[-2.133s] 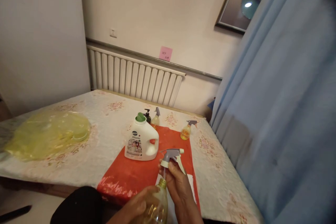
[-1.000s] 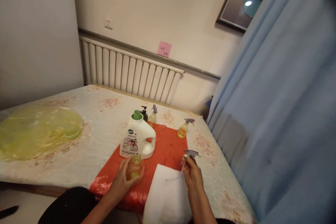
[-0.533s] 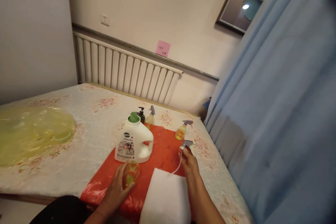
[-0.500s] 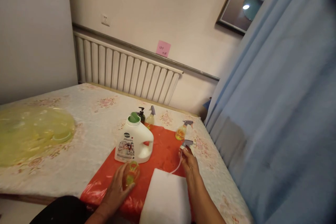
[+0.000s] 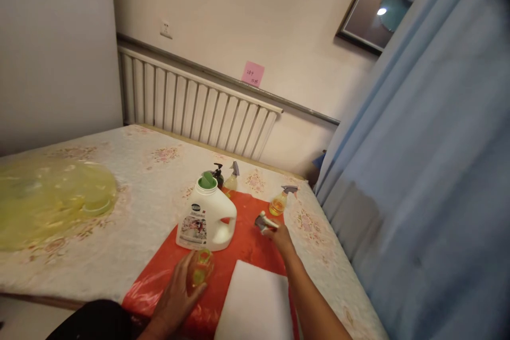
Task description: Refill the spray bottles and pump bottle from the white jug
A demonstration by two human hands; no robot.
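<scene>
My left hand (image 5: pixel 178 288) is closed round a small clear bottle (image 5: pixel 202 270) with a yellow-green tint and an open top. In my right hand (image 5: pixel 282 239) is a grey-and-white trigger spray head (image 5: pixel 264 222), turned with its grey end to the left; its dip tube is not visible now. Between and beyond the hands stands a large white detergent jug (image 5: pixel 215 226) with a handle and a green piece in its mouth. Past my right hand, a spray bottle (image 5: pixel 278 204) of yellow liquid stands upright with its trigger on.
A red plastic sheet (image 5: pixel 249 244) lies under the jug on the floral bed cover (image 5: pixel 143 186). Near me is a white block (image 5: pixel 255 303). A dark pump bottle (image 5: pixel 218 174) and another spray bottle (image 5: pixel 231 178) stand behind the jug. Left lies a yellow translucent basin (image 5: pixel 51 202); right hangs a blue curtain (image 5: pixel 402 159).
My right hand has moved left and turned the spray head over, so its tube no longer shows. My left hand keeps its hold on the clear bottle. The view has shifted slightly.
</scene>
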